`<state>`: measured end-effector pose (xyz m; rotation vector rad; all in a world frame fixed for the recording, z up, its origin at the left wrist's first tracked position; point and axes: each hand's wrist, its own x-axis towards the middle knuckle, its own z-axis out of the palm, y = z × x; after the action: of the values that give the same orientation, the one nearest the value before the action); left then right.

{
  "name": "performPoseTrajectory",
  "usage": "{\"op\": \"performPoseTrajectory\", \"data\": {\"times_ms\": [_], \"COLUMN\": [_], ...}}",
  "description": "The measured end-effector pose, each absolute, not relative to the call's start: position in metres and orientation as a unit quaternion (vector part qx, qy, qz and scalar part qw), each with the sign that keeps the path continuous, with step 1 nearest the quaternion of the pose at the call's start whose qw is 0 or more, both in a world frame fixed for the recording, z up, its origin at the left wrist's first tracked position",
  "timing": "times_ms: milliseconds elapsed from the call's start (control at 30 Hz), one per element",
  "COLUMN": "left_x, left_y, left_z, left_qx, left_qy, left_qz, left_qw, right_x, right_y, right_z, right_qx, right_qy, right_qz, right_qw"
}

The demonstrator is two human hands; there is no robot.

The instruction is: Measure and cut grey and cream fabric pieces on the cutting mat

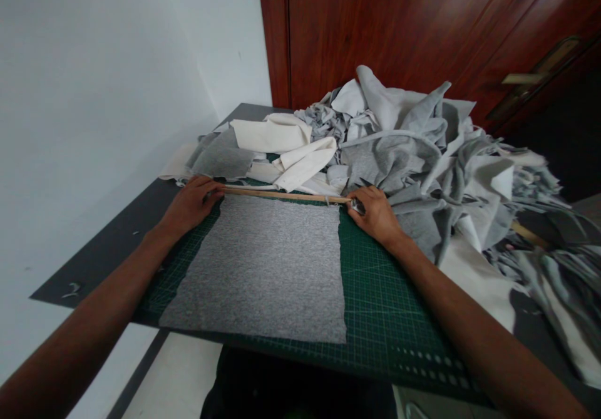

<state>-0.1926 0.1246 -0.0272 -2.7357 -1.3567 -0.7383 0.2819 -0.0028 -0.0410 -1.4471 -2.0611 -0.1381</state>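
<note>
A grey piece of knit cloth [267,268] lies flat on the green cutting mat [375,294], its edges slightly ragged. Along its far edge runs a thin, light-brown wooden strip [282,194]. My left hand [197,203] has its fingers closed at the strip's left end, by the cloth's far left corner. At the other end, my right hand [374,213] pinches the strip beside the cloth's far right corner. Something small and pale shows under the right fingers, too unclear to name. Both palms face down.
Cream and grey offcuts [277,134] lie just beyond the strip. A large heap of grey and white fabric scraps [404,150] spreads along the back and right of the dark table [110,243]. A white wall [117,62] borders the left; a reddish-brown door [375,24] stands behind.
</note>
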Motion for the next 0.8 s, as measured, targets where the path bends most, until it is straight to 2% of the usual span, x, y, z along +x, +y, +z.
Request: {"op": "performPoseTrajectory", "data": {"times_ms": [233,367,533,800], "left_x": [-0.17,-0.166,-0.167,-0.183], "left_y": [0.09,0.082,0.083,0.085], "left_z": [0.006,0.011,0.005,0.01], "left_qx": [-0.792,-0.782,-0.786,-0.76], "left_qy": [-0.467,-0.453,-0.45,-0.465], "left_qz": [-0.386,-0.427,-0.421,-0.434], "left_qw": [0.071,0.02,-0.048,-0.132], "right_x": [0.28,0.274,0.264,0.248], "right_y": [-0.011,-0.012,-0.013,-0.018], "right_z": [-0.022,-0.017,-0.017,-0.01], "right_qx": [-0.533,-0.537,-0.527,-0.46], "right_qy": [-0.712,-0.69,-0.669,-0.637], "right_qz": [-0.086,-0.057,0.148,0.469], "right_qw": [0.449,0.481,0.503,0.403]}}
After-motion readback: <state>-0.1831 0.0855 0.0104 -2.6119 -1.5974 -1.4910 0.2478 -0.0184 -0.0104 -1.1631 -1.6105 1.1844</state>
